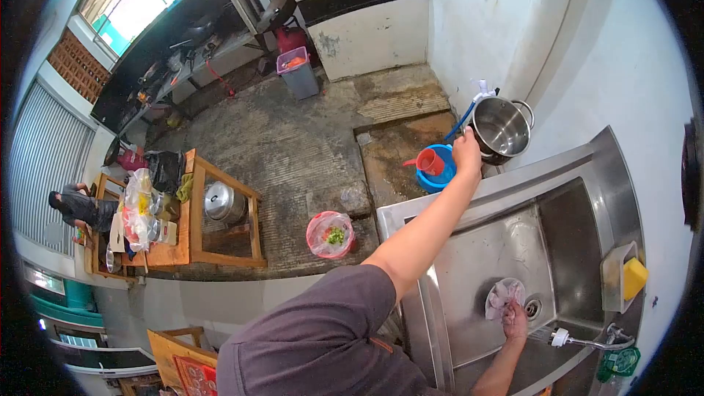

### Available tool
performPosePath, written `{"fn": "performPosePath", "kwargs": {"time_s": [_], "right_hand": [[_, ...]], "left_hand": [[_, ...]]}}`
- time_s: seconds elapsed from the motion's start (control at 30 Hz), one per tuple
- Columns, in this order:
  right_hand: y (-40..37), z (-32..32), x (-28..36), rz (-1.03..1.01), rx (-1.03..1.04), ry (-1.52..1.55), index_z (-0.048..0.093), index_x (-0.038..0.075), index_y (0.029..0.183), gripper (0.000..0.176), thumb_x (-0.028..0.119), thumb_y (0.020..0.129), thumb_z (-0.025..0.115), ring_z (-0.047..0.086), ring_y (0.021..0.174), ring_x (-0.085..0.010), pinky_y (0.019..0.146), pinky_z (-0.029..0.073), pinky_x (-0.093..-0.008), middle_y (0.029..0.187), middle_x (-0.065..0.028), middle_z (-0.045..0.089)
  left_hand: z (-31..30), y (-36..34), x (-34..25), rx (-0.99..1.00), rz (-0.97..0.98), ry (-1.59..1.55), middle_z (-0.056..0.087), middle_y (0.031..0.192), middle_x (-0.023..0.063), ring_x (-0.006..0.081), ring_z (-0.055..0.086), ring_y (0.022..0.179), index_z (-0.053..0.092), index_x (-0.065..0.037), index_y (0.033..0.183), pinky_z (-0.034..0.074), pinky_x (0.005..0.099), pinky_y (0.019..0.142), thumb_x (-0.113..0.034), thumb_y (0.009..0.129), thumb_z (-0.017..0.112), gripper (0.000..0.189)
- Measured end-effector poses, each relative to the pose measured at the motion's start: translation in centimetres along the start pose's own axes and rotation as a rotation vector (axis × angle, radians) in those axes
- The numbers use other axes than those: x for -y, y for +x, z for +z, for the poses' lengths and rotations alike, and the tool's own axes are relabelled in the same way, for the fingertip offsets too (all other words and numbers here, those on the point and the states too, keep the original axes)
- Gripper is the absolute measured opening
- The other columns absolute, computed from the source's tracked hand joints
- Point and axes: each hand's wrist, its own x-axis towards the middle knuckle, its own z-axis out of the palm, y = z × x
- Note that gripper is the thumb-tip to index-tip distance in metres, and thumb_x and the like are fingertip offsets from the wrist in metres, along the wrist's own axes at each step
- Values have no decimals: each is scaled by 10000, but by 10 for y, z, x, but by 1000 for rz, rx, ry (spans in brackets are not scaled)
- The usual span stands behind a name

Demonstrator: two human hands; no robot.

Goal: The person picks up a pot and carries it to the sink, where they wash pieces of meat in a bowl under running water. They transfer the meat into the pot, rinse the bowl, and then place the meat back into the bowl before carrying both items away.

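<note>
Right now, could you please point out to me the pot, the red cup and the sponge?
Pot (504,123): head view, on its inside.
Red cup (431,162): head view, on its middle.
Sponge (635,278): head view, middle of its yellow side.

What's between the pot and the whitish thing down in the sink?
Between the pot and the whitish thing, the head view shows just the sink: its rim, then bare basin with no object on it.

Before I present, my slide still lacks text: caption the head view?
Left hand gripping a steel pot, right hand holding a pale item in the sink.
</note>
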Motion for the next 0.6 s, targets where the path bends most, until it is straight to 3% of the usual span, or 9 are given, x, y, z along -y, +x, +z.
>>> {"fn": "performPosePath", "kwargs": {"time_s": [0.2, 0.4, 0.5, 0.57, 0.6], "right_hand": [[-3, 3, -1, -32, 12, -249, 552, 131, 871, 294, 414, 946, 527, 371, 406, -53, 309, 247, -187, 599, 58, 455], [9, -8, -6, 77, -62, -52, 565, 107, 873, 332, 436, 919, 557, 364, 402, -56, 315, 220, -185, 598, 56, 453], [5, 9, -6, -7, -202, -18, 580, 101, 909, 277, 377, 923, 570, 384, 407, -56, 319, 233, -185, 622, 56, 476], [-3, 5, -2, -59, -96, -367, 573, 108, 993, 258, 356, 950, 511, 480, 525, -67, 433, 362, -206, 706, 37, 548], [9, -7, -15, -230, -153, -290, 603, 88, 1003, 201, 271, 925, 570, 531, 582, -86, 447, 408, -222, 802, -9, 627]], "left_hand": [[-1, -2, -1, -1, -35, 34, 645, 840, 274, 431, 607, 854, 648, 89, 812, 435, 476, 769, -443, 942, 418, 594], [-1, 1, 2, -26, -37, 50, 642, 859, 284, 440, 603, 868, 646, 93, 822, 434, 480, 772, -440, 938, 426, 588], [-7, -8, -9, 16, -94, 37, 640, 887, 290, 443, 600, 889, 640, 97, 852, 433, 481, 786, -439, 939, 428, 583], [0, 0, 4, -16, -18, 10, 639, 900, 293, 447, 595, 902, 640, 99, 846, 437, 484, 787, -442, 943, 422, 591], [0, 7, 11, 5, 5, 68, 638, 917, 293, 447, 595, 920, 636, 97, 895, 438, 489, 798, -439, 948, 423, 579]]}}
